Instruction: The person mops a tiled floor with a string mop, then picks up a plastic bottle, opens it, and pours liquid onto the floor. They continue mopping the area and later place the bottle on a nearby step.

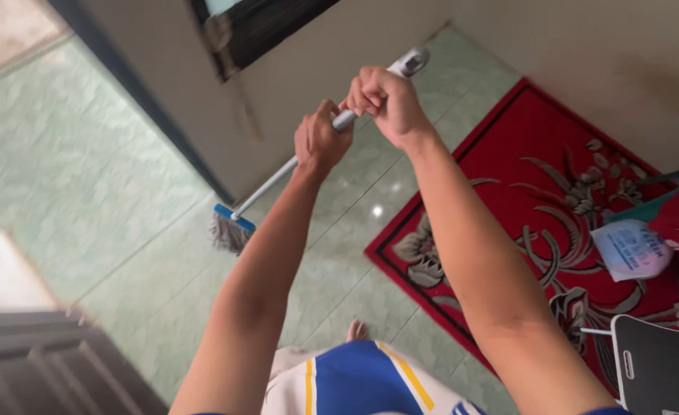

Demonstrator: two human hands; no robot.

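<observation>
Pale green tiled floor (pixel 86 177) underfoot, glossy, with a bright glint of light near the rug's corner. Cream wall (pixel 339 61) across the top, meeting the floor along a slanted line, with a dark doorframe edge (pixel 140 100) running down to the floor at left and a dark-framed window corner (pixel 255 27) above. Red rug (pixel 524 184) at right, black-bordered, patterned with grey and cream flowers and curling leaves. Grey slatted surface (pixel 48 361) at the lower left corner. Black plastic chair back (pixel 662 369) with a slot handle at the lower right, lying over the rug's edge. White plastic bag (pixel 631 250) with blue print on the rug near the right edge, just beside something red and teal that cannot be made out. Blue, white and yellow shorts (pixel 362 380) at the bottom, one bare toe showing just above them.

Mop (pixel 278 178) held out in front — pale metal handle slanting from upper right down to lower left, blue clamp and grey string head resting on the tiles close to the base of the wall. Right hand (pixel 385 100) closed tight around the handle near its top end. Left hand (pixel 320 138) wrapped shut around the shaft just below, the two hands nearly touching — both arms stretched forward.
</observation>
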